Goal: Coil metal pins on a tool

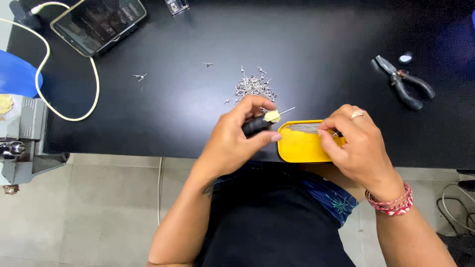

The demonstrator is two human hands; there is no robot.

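Left fingers [257, 106] pinching black-handled tool [260, 124]; right fingers [330, 127] pinching wires [303, 128] in yellow tray [302, 148]

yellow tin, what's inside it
The yellow tin holds a bundle of thin straight metal wires along its far side. The right hand covers the tin's right end, so what lies there cannot be seen.

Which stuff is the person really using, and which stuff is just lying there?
In use: left hand holds the black-handled tool; right hand picks thin wires from the yellow tray; pile of bent wire bits.

Lying about: pliers, phone, white cable.
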